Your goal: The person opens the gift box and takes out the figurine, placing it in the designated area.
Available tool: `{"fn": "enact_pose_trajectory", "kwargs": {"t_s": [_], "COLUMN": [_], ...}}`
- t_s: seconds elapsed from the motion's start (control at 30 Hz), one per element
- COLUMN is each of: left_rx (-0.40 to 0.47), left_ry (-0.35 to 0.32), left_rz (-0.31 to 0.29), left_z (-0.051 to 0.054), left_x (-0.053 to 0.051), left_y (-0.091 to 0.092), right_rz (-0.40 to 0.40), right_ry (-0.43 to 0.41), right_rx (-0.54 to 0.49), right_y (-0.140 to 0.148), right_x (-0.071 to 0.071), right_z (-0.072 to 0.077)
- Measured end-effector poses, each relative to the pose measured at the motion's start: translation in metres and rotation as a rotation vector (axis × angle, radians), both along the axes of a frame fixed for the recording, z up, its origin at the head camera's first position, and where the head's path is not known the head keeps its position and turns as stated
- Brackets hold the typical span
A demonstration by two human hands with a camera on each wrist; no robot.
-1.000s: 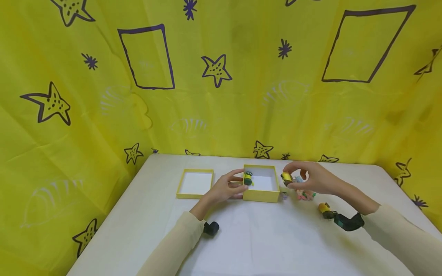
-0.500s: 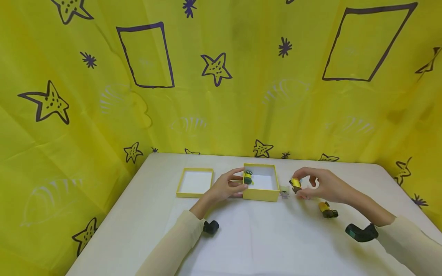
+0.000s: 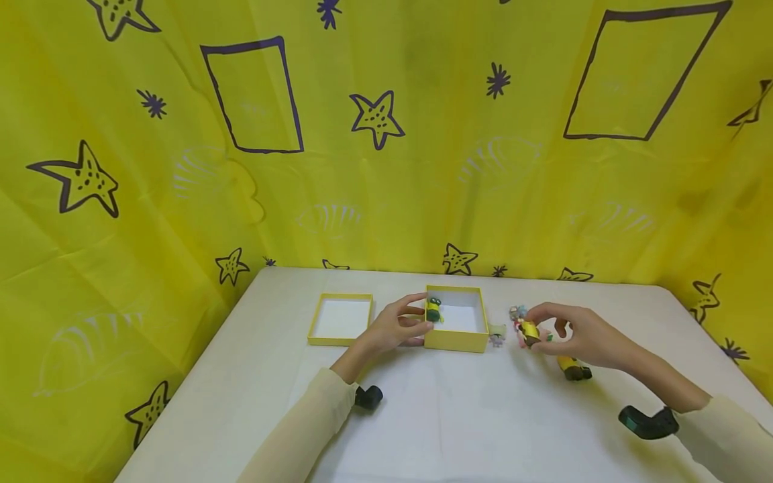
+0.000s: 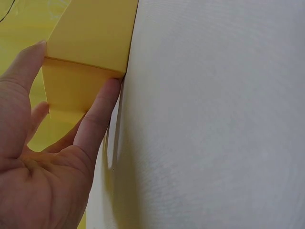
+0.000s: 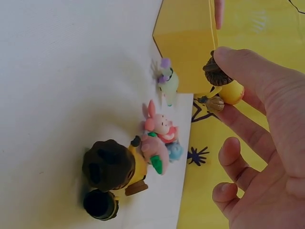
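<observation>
My left hand (image 3: 392, 329) rests its fairly straight fingers against the left side of a yellow box (image 3: 455, 341). In the left wrist view those fingers touch the box wall (image 4: 76, 88) near its edges. A minion toy figure (image 3: 433, 310) leans inside the box at its left wall. To the right of the box, my right hand (image 3: 582, 335) pinches another small yellow minion figure (image 3: 529, 333) between thumb and fingers, above the table. Its dark brown, ridged piece (image 5: 217, 71) and yellow body (image 5: 232, 93) show in the right wrist view.
A shallow yellow-rimmed lid (image 3: 340, 341) lies left of the box. Right of the box stand a pale figure with purple parts (image 5: 167, 83), a pink pig-like figure (image 5: 161, 125), a pink-and-green one (image 5: 155, 151) and a blue one (image 5: 176, 151). Another minion figure (image 3: 570, 369) lies nearer.
My right hand has moved right and slightly nearer with the minion figure, away from the box. My left hand and the box have stayed put.
</observation>
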State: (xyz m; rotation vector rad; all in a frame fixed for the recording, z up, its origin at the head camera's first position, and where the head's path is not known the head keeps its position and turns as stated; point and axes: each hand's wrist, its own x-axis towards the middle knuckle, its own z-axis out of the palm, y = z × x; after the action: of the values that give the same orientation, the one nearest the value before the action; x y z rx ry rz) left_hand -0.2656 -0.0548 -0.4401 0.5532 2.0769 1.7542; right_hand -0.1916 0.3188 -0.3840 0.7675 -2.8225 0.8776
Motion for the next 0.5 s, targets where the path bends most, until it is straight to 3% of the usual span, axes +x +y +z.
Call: {"fn": "enact_pose_trajectory", "kwargs": {"t_s": [0.5], "left_rx": [-0.003], "left_ry": [0.0], "left_rz": [-0.003], "left_z": [-0.001], "left_x": [-0.001], "left_y": [-0.001], "right_rz": [-0.021], "right_ry": [-0.036], "right_rx": [-0.037], "right_y": [0.007], "right_x": [0.01], "right_z": [-0.017]}}
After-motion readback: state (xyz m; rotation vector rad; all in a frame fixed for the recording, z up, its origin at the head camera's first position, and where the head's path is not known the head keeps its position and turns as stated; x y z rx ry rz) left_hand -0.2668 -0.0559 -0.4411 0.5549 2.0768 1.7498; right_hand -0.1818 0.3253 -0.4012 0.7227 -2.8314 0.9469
